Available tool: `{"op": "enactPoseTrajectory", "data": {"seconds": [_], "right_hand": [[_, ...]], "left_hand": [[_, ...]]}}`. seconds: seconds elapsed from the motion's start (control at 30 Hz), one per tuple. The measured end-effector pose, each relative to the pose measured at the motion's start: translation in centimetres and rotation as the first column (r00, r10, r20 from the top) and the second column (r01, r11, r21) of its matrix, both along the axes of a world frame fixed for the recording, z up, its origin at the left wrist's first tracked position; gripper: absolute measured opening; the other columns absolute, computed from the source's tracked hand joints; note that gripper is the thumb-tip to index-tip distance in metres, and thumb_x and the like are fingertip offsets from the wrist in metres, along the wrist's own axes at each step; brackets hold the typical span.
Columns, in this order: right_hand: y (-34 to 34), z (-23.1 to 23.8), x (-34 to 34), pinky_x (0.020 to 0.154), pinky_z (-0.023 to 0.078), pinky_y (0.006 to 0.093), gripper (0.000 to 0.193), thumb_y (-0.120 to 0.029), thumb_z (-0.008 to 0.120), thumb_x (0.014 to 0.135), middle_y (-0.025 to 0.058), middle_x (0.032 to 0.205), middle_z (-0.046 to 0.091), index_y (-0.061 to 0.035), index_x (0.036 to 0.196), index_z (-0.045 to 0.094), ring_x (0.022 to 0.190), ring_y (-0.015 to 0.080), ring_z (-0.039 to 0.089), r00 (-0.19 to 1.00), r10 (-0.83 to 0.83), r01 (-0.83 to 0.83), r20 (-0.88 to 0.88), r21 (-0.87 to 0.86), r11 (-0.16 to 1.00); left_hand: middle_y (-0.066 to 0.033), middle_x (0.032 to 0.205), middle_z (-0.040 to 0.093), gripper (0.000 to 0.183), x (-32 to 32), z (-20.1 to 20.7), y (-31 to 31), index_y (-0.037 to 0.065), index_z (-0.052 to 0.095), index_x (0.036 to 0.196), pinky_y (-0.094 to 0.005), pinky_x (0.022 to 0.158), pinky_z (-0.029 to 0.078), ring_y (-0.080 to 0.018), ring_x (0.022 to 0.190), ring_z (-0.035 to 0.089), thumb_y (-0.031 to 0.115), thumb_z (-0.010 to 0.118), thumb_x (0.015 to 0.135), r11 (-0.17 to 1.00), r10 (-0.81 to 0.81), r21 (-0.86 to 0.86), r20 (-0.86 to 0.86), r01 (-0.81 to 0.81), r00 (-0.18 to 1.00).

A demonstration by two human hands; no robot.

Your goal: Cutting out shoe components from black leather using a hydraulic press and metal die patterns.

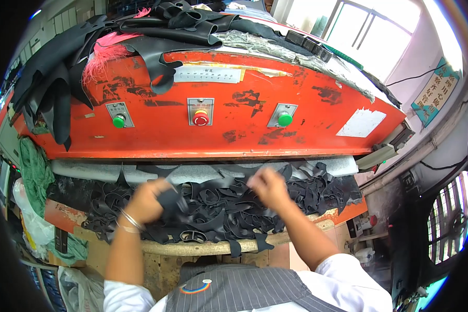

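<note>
My left hand (146,200) is closed around a small dark leather piece or stack (172,204), blurred by motion. To its right, my right hand (270,188) hovers over the far part of the scrap pile, its fingers curled and smeared, so what they hold cannot be told. Beneath both hands lies a tangled heap of black leather scraps (218,216), full of cut-out holes and strips. Behind the heap, more black leather (158,169) lies on a pale cutting board (88,171) under the machine's red beam.
The wide red machine beam (161,125) spans the far side, with a red stop button (200,118) between two green buttons (119,121). Black leather sheets (52,96) drape over its top left. A pale rounded bar (208,248) edges the near side. Plastic bags (80,288) stand lower left.
</note>
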State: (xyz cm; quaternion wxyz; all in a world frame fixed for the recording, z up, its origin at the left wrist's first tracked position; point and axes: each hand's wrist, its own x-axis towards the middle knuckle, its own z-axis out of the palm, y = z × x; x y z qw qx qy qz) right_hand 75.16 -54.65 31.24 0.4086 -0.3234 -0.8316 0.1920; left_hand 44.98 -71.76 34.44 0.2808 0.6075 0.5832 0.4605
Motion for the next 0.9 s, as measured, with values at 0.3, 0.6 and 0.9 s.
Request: {"op": "enactPoseTrajectory", "data": {"seconds": [0.3,0.6,0.9], "right_hand": [[-12.0,-7.9,2.7,0.078,0.049,0.0378,0.048,-0.018,0.076,0.060,0.0121,0.093,0.058,-0.0024,0.104,0.062,0.091,0.0308,0.057,0.801,0.210,-0.317,0.561,0.099,0.943],[-11.9,-8.4,2.5,0.073,0.050,0.0352,0.034,-0.013,0.073,0.057,0.0087,0.085,0.057,-0.0064,0.088,0.062,0.085,0.0267,0.058,0.801,0.180,-0.296,0.571,0.115,0.948],[-5.3,-1.1,4.5,0.092,0.046,0.0454,0.053,-0.043,0.072,0.080,0.0188,0.113,0.064,-0.0066,0.118,0.061,0.107,0.0375,0.058,0.902,0.026,0.042,0.432,-0.146,0.988]], "left_hand": [[-0.0088,0.096,0.065,0.034,14.9,-10.2,-3.0,0.007,0.066,0.101,-0.0397,0.077,0.052,-0.0299,0.092,0.062,0.005,0.058,0.068,0.995,-0.062,0.031,-0.545,0.094,0.836],[-0.0063,0.081,0.064,0.013,15.9,-11.7,-2.9,0.011,0.069,0.083,-0.0400,0.067,0.051,-0.0289,0.080,0.062,0.015,0.061,0.072,0.999,0.036,0.012,-0.509,-0.035,0.860],[-0.0108,0.091,0.071,0.020,9.4,-5.8,-4.6,0.003,0.066,0.084,-0.0313,0.081,0.050,-0.0223,0.086,0.067,0.000,0.062,0.065,0.994,0.012,0.106,-0.040,-0.008,0.999]]}}
